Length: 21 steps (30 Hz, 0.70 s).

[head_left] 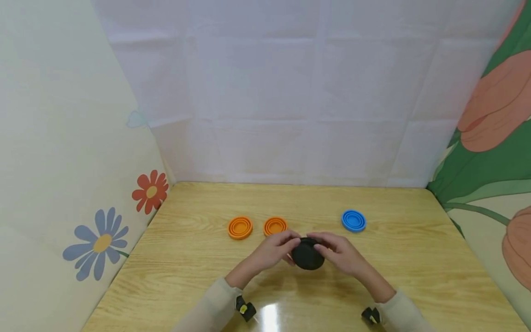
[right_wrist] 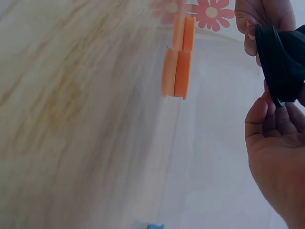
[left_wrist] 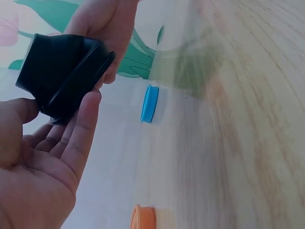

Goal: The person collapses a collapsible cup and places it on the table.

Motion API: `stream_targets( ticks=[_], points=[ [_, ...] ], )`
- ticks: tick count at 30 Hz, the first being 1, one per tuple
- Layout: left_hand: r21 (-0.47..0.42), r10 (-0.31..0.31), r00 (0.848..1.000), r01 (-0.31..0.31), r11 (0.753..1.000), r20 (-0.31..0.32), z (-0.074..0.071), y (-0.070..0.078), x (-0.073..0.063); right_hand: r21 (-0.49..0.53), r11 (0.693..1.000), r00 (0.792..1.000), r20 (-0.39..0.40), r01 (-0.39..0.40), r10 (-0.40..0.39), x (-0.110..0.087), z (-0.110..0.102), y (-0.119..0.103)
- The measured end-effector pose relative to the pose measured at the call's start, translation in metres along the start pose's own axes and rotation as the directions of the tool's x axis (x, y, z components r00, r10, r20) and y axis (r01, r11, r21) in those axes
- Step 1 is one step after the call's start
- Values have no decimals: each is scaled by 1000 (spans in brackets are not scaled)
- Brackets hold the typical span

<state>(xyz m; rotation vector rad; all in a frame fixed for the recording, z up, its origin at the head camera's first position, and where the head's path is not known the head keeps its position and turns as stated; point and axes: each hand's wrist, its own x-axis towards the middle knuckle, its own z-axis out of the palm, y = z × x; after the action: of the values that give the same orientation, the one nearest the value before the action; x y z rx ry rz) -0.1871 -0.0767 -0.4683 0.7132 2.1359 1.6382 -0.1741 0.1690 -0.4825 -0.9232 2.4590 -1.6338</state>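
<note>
A black collapsible cup (head_left: 308, 256) is held above the table between both hands. In the left wrist view the black cup (left_wrist: 59, 71) is partly extended, with a wide rim and a narrower section beyond it. My left hand (head_left: 271, 251) grips its left side, thumb on one face and fingers beneath. Opposite, my right hand (head_left: 342, 253) pinches the right side near the rim. The right wrist view shows the cup (right_wrist: 281, 67) tilted, its far end cut off by the frame. Just behind the left hand lies a flattened orange collapsible cup (head_left: 274, 225).
Another flattened orange cup (head_left: 239, 228) lies to the left on the wooden table (head_left: 199, 272). A flattened blue cup (head_left: 353, 221) lies back and to the right. White cloth (head_left: 269, 92) hangs behind the table, with flower-patterned cloth (head_left: 50, 161) at the sides.
</note>
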Motion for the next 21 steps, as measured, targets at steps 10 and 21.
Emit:
stream_targets(
  ticks=[10, 21],
  points=[
    [19, 80, 991, -78, 997, -105, 3, 1, 0, 265, 956, 991, -2, -126, 131, -5, -3, 0],
    [56, 109, 986, -102, 993, -124, 3, 1, 0, 249, 964, 992, -49, -97, 113, -6, -4, 0]
  ],
)
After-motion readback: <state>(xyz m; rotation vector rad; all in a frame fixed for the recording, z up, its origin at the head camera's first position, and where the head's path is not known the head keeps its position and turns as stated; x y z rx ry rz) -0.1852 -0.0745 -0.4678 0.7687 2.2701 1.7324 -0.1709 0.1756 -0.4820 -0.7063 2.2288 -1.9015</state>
